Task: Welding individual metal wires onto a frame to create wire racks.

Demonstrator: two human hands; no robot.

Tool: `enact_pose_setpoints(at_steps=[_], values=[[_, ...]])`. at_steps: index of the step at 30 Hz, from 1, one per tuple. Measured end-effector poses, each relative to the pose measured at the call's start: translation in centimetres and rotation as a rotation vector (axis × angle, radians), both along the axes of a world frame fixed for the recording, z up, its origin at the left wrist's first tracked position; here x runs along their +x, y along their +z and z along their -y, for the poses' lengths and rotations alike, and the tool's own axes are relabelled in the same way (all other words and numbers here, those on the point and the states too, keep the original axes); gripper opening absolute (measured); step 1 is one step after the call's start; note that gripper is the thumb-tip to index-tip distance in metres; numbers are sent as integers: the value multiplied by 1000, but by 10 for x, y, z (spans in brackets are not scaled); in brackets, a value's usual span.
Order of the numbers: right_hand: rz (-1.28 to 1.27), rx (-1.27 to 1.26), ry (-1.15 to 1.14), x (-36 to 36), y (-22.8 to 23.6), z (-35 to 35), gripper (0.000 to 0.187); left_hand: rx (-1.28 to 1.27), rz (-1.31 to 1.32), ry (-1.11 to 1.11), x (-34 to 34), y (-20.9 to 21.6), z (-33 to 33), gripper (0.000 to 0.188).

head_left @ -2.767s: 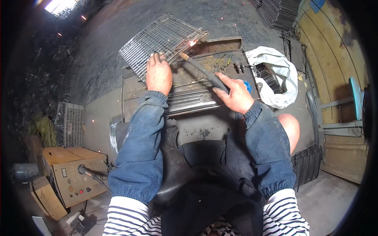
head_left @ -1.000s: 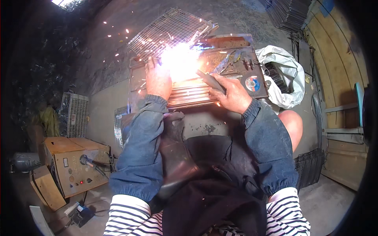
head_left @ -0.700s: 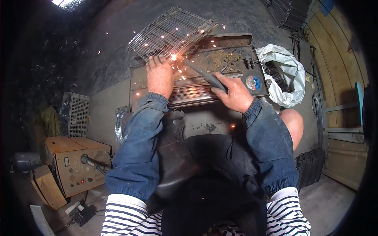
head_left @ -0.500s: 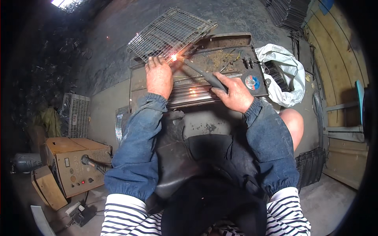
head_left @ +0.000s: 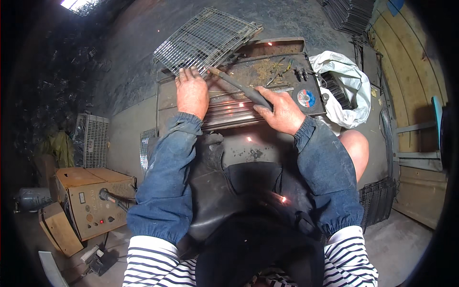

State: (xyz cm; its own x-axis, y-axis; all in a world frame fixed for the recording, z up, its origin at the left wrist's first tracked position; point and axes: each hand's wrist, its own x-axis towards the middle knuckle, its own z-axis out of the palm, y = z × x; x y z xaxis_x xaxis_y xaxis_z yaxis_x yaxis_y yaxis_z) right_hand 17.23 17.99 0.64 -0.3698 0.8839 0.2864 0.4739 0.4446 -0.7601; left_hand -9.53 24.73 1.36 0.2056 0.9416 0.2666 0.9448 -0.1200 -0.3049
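Blue sleeves (head_left: pixel 165 191), silver wire grid (head_left: pixel 203 38)

The blinding flare and the shower of sparks over the wire grid (head_left: pixel 205 38) from a second ago have died away; only a few scattered embers glow now, one on the dark apron (head_left: pixel 283 199) and some on the worktop (head_left: pixel 267 71). The tip of the welding rod holder (head_left: pixel 239 87) seems to sit slightly back from the glowing spot, though that is hard to judge.
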Motion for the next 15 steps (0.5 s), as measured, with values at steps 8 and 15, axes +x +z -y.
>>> enact_pose_setpoints(at_steps=[8,15], values=[[-27,-12,7,3,-6,-1,47,-40,-20,-67,1,4,5,49],[12,-28,-10,-1,-6,-1,48,-73,93,5,0,3,1,42]])
